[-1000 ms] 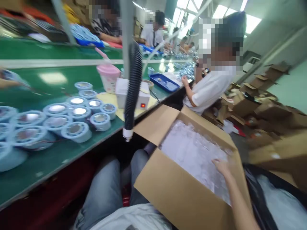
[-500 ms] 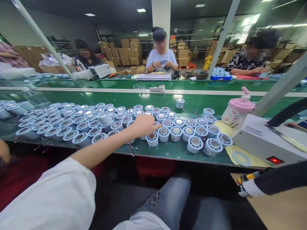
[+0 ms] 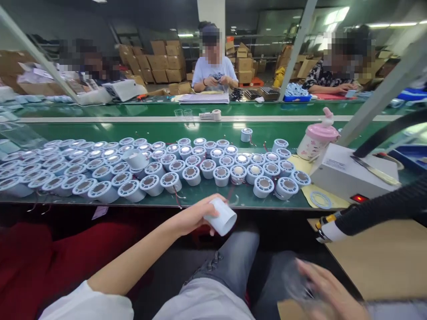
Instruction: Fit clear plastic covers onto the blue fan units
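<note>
While the left hand [image 3: 196,216] grips one white cylindrical housing [image 3: 220,216] below the near edge of the green bench [image 3: 233,205], fingers closed around its side, the housing lies tilted above the lap. Between the bench edge and the knees some free room is open. The right hand [image 3: 325,291] is low at the right, blurred; something clear seems to be at its fingers, but I cannot tell if it is closed on it.

On the bench stand many more round white housings [image 3: 191,174], several dozen, too many and too close to count exactly, in rows that touch each other and reach almost to the near edge. One housing [image 3: 246,134] stands alone, further back. To the right is one pink cup [image 3: 316,140], one white box with a red light [image 3: 353,175], and one blue ring [image 3: 320,200] on a yellow sheet. A black ribbed hose [image 3: 376,209] crosses over a cardboard flap [image 3: 376,262]. Three people sit across the belt.
</note>
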Available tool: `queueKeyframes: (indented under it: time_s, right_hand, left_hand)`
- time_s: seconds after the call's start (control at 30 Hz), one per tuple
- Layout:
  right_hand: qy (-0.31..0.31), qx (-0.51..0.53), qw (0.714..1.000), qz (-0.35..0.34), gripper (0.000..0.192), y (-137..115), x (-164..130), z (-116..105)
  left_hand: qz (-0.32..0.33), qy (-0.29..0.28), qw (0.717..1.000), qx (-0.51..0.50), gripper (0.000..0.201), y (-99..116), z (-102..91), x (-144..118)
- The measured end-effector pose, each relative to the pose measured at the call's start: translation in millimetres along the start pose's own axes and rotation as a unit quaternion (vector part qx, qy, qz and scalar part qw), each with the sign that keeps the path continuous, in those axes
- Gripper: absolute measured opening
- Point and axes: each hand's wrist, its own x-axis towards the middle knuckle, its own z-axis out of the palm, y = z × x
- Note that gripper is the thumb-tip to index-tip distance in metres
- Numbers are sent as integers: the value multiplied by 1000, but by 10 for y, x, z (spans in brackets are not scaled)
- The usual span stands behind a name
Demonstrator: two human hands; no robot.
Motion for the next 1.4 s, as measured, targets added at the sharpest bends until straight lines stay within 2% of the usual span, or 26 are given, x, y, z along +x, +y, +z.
queueKeyframes:
  time_s: [0.03,0.07,0.13,0.17,0.23,0.3,0.37,0.4,0.47,0.53,0.57,0.63,0.67,0.7,0.77,0.83,0.9,0.97,1.1,1.2,1.3,1.37,1.4]
  right_hand:
    - [1,-18,1000,-19,52,-115,34,63]
    - [19,-69,996,-62,54,-229,93,126]
    - [77,-188,975,-90,50,-414,253,227]
    - [85,-226,967,-77,50,-472,331,253]
    - [75,-251,965,-32,44,-516,430,248]
    - [33,-208,978,13,29,-503,432,192]
    - [-6,-137,989,50,19,-485,367,124]
    - [-12,-114,991,62,18,-483,328,96]
    - [21,-126,990,59,25,-496,263,63]
    - [78,-197,977,17,35,-519,235,57]
    - [96,-236,967,-9,39,-527,236,63]
    - [95,-285,953,-34,47,-520,261,88]
    - [80,-289,953,-31,49,-505,281,104]
    - [63,-280,958,-18,47,-485,301,120]
    - [28,-223,974,23,37,-443,334,143]
    - [-4,-138,988,70,22,-424,349,143]
    - [-25,-53,992,114,11,-441,347,122]
    - [-26,25,988,149,7,-480,340,92]
    - [11,147,969,200,29,-518,332,61]
    - [51,233,943,234,34,-466,334,68]
    - [90,337,897,270,39,-390,340,68]
    - [103,386,871,286,39,-356,337,56]
    - [105,398,867,281,38,-349,329,47]
  left_hand:
    - [-3,-79,992,-95,43,-8,109,41]
    - [-12,-157,970,-183,44,-11,222,95]
    - [-33,-275,915,-293,48,11,429,210]
    - [-37,-306,903,-299,47,37,510,257]
    - [-19,-328,908,-259,40,113,606,315]
    - [33,-321,929,-181,32,200,625,326]
    - [111,-288,947,-84,29,268,609,309]
    - [147,-267,951,-42,29,290,601,299]
    - [183,-220,958,11,29,308,603,290]
    - [143,-208,968,11,27,299,629,301]
    - [104,-226,969,-10,26,290,646,313]
    - [34,-297,952,-60,28,279,680,339]
    - [27,-329,941,-71,30,279,692,349]
    - [48,-342,936,-65,31,284,700,355]
    - [132,-307,942,-11,29,300,705,351]
    - [203,-237,949,44,25,308,706,334]
    - [228,-189,954,51,23,289,717,316]
    - [236,-166,957,15,32,240,748,313]
    - [265,-143,953,-23,56,114,835,366]
    - [284,-142,948,-29,65,66,872,411]
    - [290,-197,934,-65,68,76,886,411]
    - [266,-240,927,-114,66,94,893,388]
    - [245,-251,925,-142,65,102,898,374]
